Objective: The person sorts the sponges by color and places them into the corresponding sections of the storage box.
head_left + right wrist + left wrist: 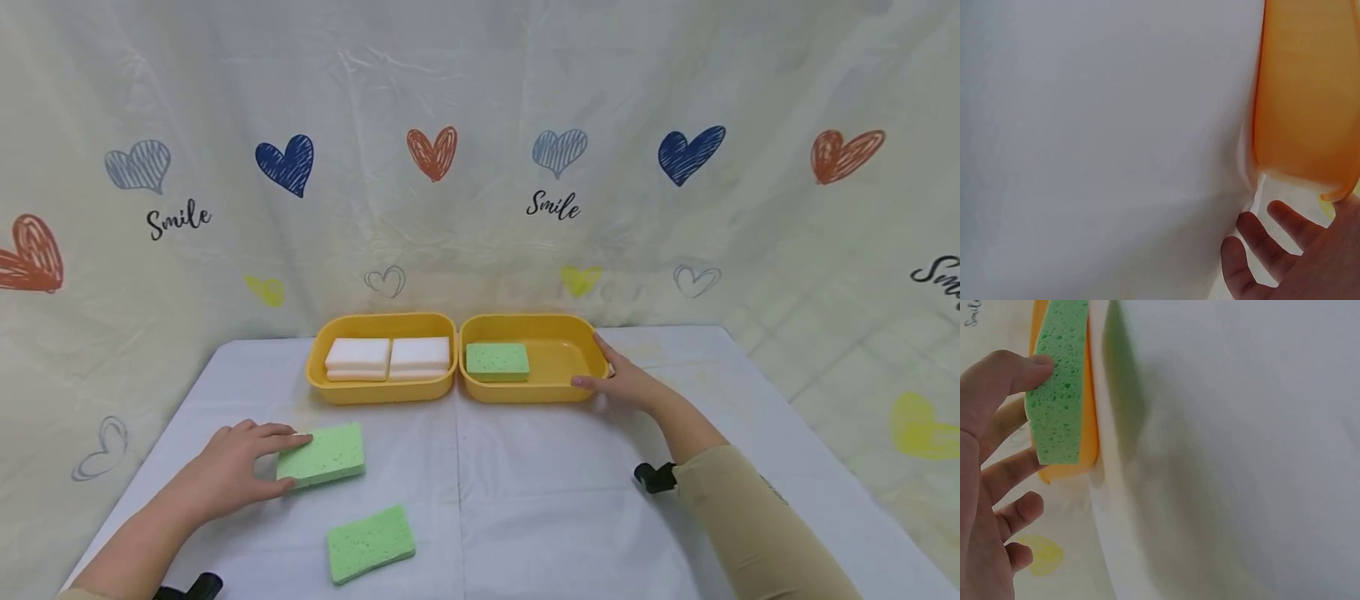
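My left hand pinches a green sponge at its left end, thumb on the near side and fingers across the far side. In the left wrist view this sponge is held off the table, with its shadow apart from it. A second green sponge lies nearer to me on the table. My right hand holds the right end of the right yellow tray, thumb at the front rim and index finger towards the back corner. Its other fingers spread loosely. One green sponge lies in that tray's left part.
Touching it on the left stands another yellow tray with two white sponges side by side. Both trays are at the back of the white-covered table. A curtain printed with hearts hangs behind.
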`<state>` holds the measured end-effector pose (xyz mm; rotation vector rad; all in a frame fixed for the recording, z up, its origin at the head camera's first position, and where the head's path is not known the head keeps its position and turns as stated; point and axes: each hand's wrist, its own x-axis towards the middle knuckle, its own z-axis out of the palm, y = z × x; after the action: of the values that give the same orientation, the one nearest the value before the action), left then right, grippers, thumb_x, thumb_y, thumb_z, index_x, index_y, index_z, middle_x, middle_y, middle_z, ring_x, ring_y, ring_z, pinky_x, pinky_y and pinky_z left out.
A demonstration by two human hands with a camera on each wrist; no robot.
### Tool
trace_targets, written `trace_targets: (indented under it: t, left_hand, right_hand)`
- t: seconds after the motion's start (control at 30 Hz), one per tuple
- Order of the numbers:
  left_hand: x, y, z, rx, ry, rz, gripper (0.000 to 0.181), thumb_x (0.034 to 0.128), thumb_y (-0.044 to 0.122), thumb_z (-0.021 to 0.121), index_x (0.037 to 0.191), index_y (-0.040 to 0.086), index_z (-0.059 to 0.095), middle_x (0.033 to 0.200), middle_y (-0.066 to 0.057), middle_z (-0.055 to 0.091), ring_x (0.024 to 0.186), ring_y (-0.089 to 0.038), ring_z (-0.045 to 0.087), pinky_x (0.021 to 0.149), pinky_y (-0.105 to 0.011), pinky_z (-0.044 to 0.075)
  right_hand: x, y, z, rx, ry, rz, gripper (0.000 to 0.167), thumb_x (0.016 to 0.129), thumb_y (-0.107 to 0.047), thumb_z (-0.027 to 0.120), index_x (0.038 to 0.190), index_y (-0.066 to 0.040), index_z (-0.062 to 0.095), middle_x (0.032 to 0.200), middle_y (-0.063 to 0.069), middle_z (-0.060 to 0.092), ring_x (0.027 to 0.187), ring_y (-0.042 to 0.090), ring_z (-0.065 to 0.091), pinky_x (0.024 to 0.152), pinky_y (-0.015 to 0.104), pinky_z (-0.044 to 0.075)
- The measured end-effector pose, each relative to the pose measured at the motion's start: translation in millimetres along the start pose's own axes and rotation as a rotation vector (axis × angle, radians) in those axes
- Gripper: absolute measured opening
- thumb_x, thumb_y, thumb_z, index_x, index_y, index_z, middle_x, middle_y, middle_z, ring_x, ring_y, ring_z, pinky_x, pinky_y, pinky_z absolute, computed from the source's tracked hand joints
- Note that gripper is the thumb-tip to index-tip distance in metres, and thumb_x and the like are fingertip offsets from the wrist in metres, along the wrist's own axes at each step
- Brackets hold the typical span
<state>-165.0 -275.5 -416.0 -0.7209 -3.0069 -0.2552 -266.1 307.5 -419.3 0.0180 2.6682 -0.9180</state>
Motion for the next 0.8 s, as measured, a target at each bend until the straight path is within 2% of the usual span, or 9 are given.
trace_targets:
  t: [0.43,0.57,0.8]
  left_hand:
    - [12.3,10.6,-11.3,-0.042,0.08,0.029,0.053,0.0773,0.038,0.083,0.127,0.027,0.069,0.123,-0.004,0.066,0.106,-0.028,0.057,0.089,-0.051,0.042]
    - [26.1,15.3,-15.1,-0.062,0.109,0.052,0.052,0.0786,0.036,0.082,0.128,0.028,0.069,0.125,-0.005,0.065,0.108,-0.03,0.057,0.091,-0.054,0.044]
    - [56.6,32.6,-23.1,-0.099,0.144,0.083,0.052,0.0804,0.035,0.079,0.13,0.027,0.067,0.128,-0.004,0.065,0.111,-0.03,0.057,0.091,-0.052,0.046]
  right_hand:
    - [-0.2,2.1,3.1,0.022,0.008,-0.013,0.112,0.086,-0.062,0.066,0.159,-0.025,-0.01,0.162,0.027,0.004,0.145,0.053,0.011,0.112,0.07,0.014]
    - [0.6,3.3,1.4,0.021,0.019,-0.016,0.112,0.086,-0.062,0.067,0.159,-0.025,-0.01,0.162,0.027,0.004,0.145,0.053,0.012,0.112,0.07,0.015]
    - [1.0,4.9,0.9,0.03,0.018,-0.018,0.111,0.086,-0.061,0.067,0.16,-0.025,-0.008,0.163,0.026,0.005,0.145,0.052,0.011,0.112,0.07,0.014]
